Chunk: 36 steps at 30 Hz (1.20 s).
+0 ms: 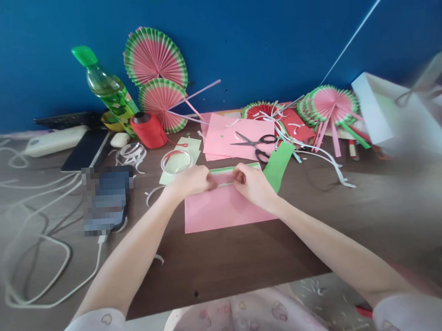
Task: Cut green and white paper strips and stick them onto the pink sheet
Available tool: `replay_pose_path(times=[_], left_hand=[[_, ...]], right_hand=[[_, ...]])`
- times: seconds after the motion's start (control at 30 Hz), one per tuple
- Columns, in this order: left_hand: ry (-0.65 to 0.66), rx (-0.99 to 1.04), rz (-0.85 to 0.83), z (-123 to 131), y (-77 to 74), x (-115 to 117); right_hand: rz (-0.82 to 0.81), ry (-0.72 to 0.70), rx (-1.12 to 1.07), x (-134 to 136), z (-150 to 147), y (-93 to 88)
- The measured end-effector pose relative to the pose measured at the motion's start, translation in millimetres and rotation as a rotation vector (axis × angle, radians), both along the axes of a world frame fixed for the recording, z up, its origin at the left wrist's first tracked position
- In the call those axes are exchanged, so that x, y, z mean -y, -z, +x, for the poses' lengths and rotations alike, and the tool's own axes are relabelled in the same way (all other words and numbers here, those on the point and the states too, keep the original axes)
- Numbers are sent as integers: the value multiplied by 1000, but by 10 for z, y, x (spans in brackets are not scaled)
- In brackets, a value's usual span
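Note:
A sheet of pink paper lies on the brown table, with a narrow green and white band along its far edge. My left hand has its fingers closed at the far left part of the sheet. Across from it, my right hand pinches the paper toward the far right. Between the hands runs a thin pale strip or fold, too small to tell which. Green paper sticks out beside my right hand. Black scissors rest on more pink sheets just beyond. A roll of clear tape is near my left wrist.
Round pleated paper fans lean on the blue wall; more fans lie right, near a white box. A green-capped bottle and red thread spool stand left. A phone with a looping cable lies nearer.

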State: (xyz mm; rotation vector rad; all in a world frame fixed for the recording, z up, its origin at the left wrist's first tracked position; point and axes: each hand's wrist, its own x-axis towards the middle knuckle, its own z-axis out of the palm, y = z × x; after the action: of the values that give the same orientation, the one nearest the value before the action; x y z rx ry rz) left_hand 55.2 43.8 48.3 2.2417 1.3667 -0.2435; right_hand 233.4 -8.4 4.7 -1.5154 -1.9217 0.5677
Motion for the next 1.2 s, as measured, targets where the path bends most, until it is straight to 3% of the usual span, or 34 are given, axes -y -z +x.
replay_pose_path(times=[0.43, 0.83, 1.0, 1.1, 1.2], left_hand=[[-11, -27, -46, -74, -27, -15], [36, -58, -9, -207, -60, -24], [42, 55, 42, -203, -49, 15], [74, 54, 39, -202, -24, 29], [42, -29, 73, -221, -45, 35]], right_hand=[[-134, 0, 51, -65, 101, -53], [-8, -40, 54, -62, 116, 41], [121, -79, 60, -47, 115, 33], [230, 24, 39, -89, 204, 11], [286, 322, 92, -144, 346, -6]])
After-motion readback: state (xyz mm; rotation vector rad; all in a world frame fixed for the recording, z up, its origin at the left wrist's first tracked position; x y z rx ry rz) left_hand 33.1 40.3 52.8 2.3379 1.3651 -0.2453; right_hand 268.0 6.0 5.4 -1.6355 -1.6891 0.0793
